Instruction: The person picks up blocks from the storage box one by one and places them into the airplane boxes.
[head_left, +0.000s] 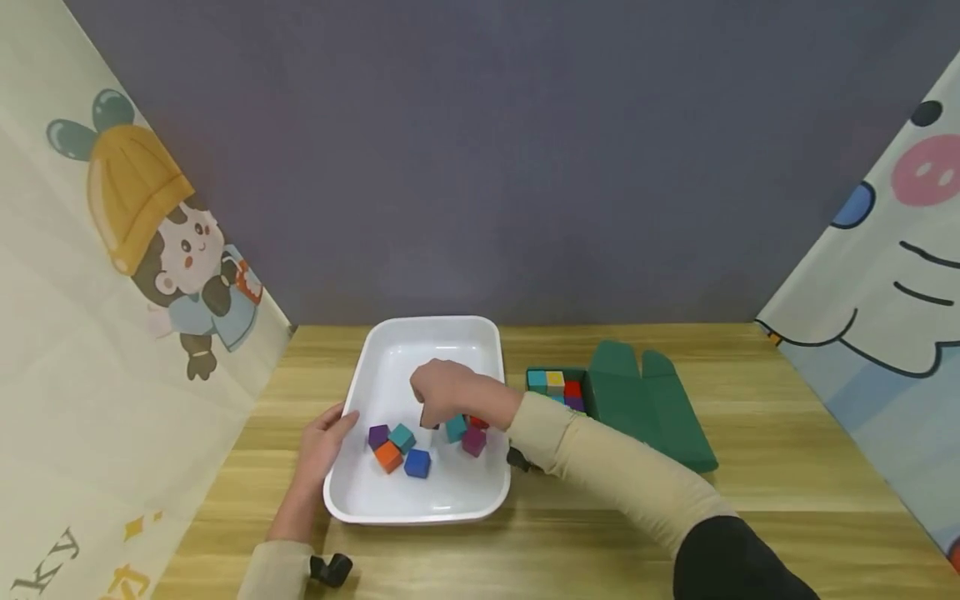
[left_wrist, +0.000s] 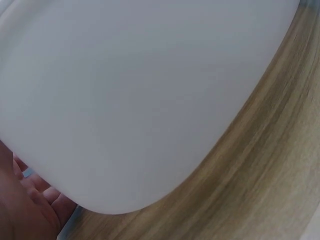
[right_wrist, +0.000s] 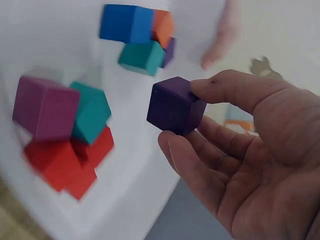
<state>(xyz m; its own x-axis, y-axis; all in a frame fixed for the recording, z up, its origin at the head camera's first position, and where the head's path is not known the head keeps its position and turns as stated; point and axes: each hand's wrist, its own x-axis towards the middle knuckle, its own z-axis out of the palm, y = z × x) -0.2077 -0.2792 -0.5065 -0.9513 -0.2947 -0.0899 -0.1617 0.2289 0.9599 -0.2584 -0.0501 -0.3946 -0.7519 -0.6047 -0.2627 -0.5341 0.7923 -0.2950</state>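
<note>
My right hand (head_left: 442, 390) is over the white tray (head_left: 427, 507). Between thumb and fingertips it pinches a dark purple cube (right_wrist: 175, 106), plain in the right wrist view but mostly hidden by the hand in the head view. My left hand (head_left: 324, 442) grips the tray's left side, thumb at the rim and fingers outside. Below the right hand lie a blue cube (head_left: 417, 463), an orange cube (head_left: 388, 457), a teal cube (head_left: 402, 438) and another purple cube (head_left: 378, 436). Farther right sit a magenta cube (head_left: 474, 442), a second teal cube (head_left: 456, 428) and red cubes (right_wrist: 52, 162).
A dark green box (head_left: 592, 396) stands right of the tray, partly behind my right forearm. Its lid (head_left: 652, 408) is folded open to the right. Inside are several coloured cubes (head_left: 555, 381). A grey wall rises behind the wooden table (head_left: 787, 467).
</note>
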